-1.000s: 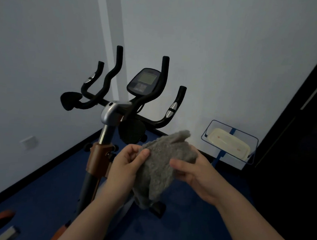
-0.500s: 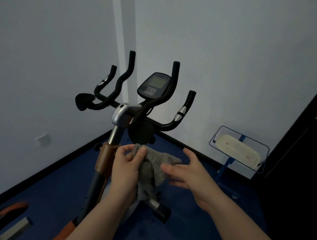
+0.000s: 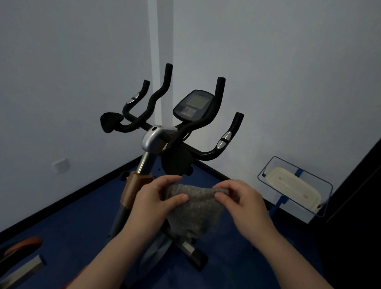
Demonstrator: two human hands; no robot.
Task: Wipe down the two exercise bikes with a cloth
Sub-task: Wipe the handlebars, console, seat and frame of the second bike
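Note:
A grey fluffy cloth (image 3: 194, 213) hangs in front of me, stretched between both hands. My left hand (image 3: 155, 200) pinches its upper left corner and my right hand (image 3: 241, 202) pinches its upper right corner. Behind the cloth stands an exercise bike (image 3: 154, 140) with black curved handlebars, a silver stem, an orange post sleeve and a small console screen (image 3: 194, 104). The cloth is held short of the bike, below the handlebars. At the bottom left edge, part of a second bike (image 3: 22, 259) shows orange and silver pieces.
The bike stands in a corner of two white walls on blue carpet (image 3: 77, 224). A blue wire rack holding a cream tray (image 3: 293, 187) stands at the right wall. A dark door or cabinet (image 3: 363, 197) fills the far right. A wall socket (image 3: 60, 165) sits low on the left.
The cloth was bunched in my left hand with my right hand apart from it; both hands now pinch its top corners and spread it flat. The view has shifted a little.

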